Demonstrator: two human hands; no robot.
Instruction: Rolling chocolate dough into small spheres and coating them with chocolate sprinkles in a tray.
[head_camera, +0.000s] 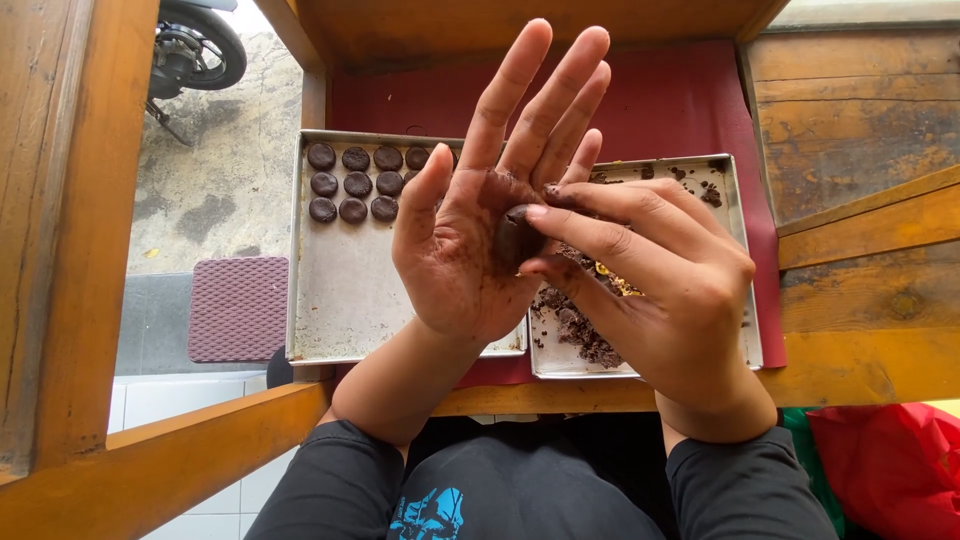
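Left hand: the left hand (470, 245) is raised palm-up above the trays, its fingers (520, 100) spread wide and straight, holding nothing in a grip; the palm is smeared with dark brown dough.
Right hand: the right hand (660, 290) lies across from the right, its fingers (590, 215) and thumb lightly curled and pressing a dough piece against the left palm.
Dough piece: a dark brown chocolate dough piece (515, 238), rounded, sits on the left palm, touched by the right fingertips, in the air above the gap between the two trays.
Left tray: a metal baking tray (345, 290) on the counter, with rows of small flat round dough discs (355, 184) in its far left corner; the rest of its floor shows bare metal.
Right tray: a second metal tray (735, 200) just beside the first, holding loose dark dough crumbs (585, 335), partly hidden by the right hand.
Counter: a wooden counter (860, 150) covered under the trays by a dark red cloth (680, 100).
Surroundings: wooden frame beams at the left, a purple mat (238, 308) on the floor below, and a red bag (895, 465) at the lower right.
Clothing: black sleeves (335, 480) on both arms.
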